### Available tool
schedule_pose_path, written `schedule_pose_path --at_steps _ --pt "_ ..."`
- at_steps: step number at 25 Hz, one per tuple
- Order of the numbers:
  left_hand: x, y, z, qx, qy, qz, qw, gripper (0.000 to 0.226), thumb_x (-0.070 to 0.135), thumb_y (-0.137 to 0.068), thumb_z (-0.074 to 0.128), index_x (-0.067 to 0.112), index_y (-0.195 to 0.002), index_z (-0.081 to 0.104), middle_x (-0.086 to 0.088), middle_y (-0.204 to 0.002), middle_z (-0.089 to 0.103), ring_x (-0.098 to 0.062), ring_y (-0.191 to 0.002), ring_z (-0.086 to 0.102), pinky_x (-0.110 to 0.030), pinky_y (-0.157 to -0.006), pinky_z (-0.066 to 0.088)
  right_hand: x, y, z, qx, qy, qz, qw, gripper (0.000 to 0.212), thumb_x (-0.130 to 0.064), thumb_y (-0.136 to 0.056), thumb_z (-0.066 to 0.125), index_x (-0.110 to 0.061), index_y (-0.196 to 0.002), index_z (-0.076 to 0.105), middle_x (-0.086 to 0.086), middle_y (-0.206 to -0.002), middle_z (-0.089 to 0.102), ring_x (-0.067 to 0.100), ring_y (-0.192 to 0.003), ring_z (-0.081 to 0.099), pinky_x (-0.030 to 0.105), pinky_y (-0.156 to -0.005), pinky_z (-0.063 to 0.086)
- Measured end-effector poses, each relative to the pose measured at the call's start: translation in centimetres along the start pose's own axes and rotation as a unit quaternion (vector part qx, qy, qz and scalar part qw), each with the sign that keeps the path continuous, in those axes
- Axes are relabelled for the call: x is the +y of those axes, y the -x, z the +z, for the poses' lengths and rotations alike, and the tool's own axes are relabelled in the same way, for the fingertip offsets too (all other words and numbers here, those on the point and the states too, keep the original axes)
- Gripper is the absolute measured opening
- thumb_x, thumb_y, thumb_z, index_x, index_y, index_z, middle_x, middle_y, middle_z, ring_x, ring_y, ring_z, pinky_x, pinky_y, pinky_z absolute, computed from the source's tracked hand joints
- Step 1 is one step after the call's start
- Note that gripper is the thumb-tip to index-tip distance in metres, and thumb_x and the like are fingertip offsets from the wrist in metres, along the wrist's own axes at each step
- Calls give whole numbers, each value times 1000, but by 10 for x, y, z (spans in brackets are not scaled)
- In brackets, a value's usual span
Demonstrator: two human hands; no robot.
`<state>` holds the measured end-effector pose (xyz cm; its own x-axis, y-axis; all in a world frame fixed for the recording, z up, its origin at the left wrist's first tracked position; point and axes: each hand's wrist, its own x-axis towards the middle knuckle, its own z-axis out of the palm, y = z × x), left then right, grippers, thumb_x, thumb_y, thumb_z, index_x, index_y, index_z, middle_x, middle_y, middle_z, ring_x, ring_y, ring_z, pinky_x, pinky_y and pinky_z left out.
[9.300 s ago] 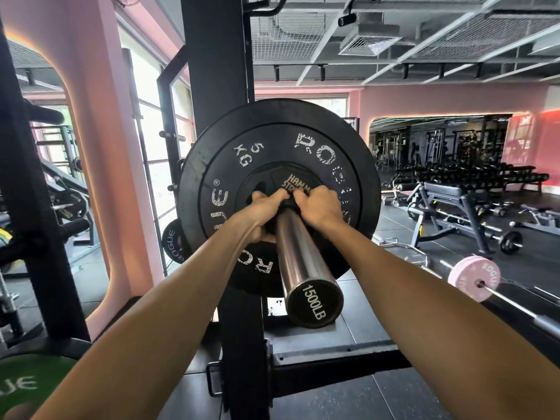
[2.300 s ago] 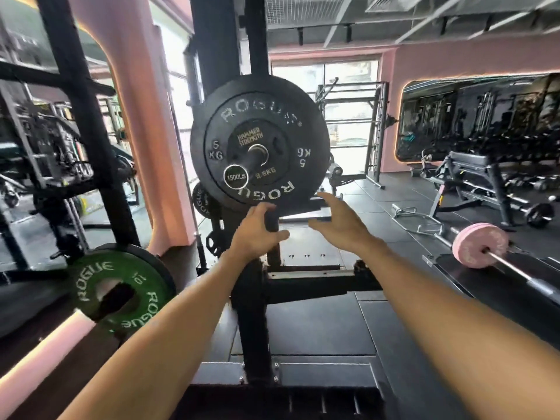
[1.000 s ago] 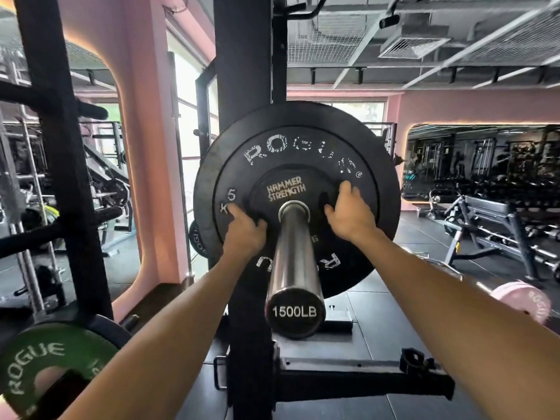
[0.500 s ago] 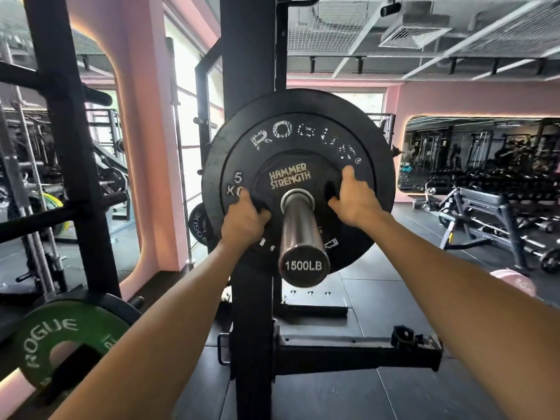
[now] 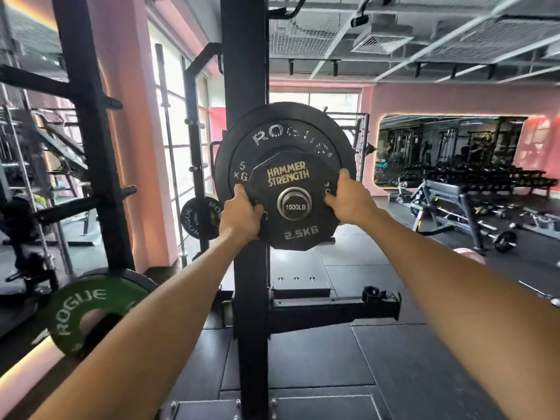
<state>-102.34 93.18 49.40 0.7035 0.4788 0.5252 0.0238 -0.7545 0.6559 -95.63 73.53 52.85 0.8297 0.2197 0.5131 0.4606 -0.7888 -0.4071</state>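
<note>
Head view: a small black 2.5 kg plate (image 5: pixel 288 177), many-sided and marked Hammer Strength, is held on the barbell sleeve (image 5: pixel 294 207), whose end cap shows through the plate's centre hole. The plate is gripped at both edges. The left hand (image 5: pixel 242 215) is curled round its left rim and the right hand (image 5: pixel 348 201) round its right rim. Directly behind it, further in on the same sleeve, a larger 5 kg plate (image 5: pixel 281 128) is seated in front of the rack upright (image 5: pixel 244 71).

Because the sleeve is seen end-on, the small plate's place along it is hard to read; it appears to sit at or near the outer tip, apart from the larger plate.

No collar is seen on the sleeve, and a black clamp (image 5: pixel 374 295) lies on the safety arm (image 5: pixel 330 312) below. From this the bar is judged to be in the course of being unloaded, with the unlocking already done. The step in hand is judged about half finished: the small plate is carried partly by the sleeve and partly by the hands, neither seated nor free.

What is left is for the small plate to be drawn clear of the tip and put away, perhaps on a peg like the one bearing the green plate (image 5: pixel 88 313) at lower left. The 5 kg plate is not yet touched.
</note>
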Motion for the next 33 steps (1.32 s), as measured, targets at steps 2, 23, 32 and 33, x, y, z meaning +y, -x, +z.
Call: schedule_pose_path --at_steps 2,23,32,33 --pt "9 22 -14 4 -14 17 1000 29 19 -93 52 4 -115 41 -25 -107 65 -44 -95 62 -48 -86 51 -4 25 -13 2 -2 -1 1000 33 -22 -93 54 -3 -116 38 24 -106 61 42 -95 60 37 -70 42" --pt "-118 95 -317 94 -74 4 993 22 17 -97 50 7 -115 44 -8 -94 58 -21 -74 54 -25 -58 40 -290 142 9 -37 -56 -126 990 26 -29 -91 52 -10 -101 37 18 -103 61 41 -75 66 48 -76 54" --pt "-258 52 -470 94 -99 19 990 29 17 -95 52 1 -118 46 -20 -111 61 -39 -98 61 -37 -72 42 -482 159 84 -32 -49 -146 988 34 -29 -94 54 -5 -115 43 13 -103 60 32 -87 62 40 -72 52" --pt "-270 42 -479 101 -99 19 990 29 18 -95 52 0 -117 46 -20 -108 62 -40 -97 61 -37 -71 42 -497 155 91 -29 -48 -151 987 33 -28 -94 54 -5 -115 43 13 -101 60 31 -86 62 42 -74 54"
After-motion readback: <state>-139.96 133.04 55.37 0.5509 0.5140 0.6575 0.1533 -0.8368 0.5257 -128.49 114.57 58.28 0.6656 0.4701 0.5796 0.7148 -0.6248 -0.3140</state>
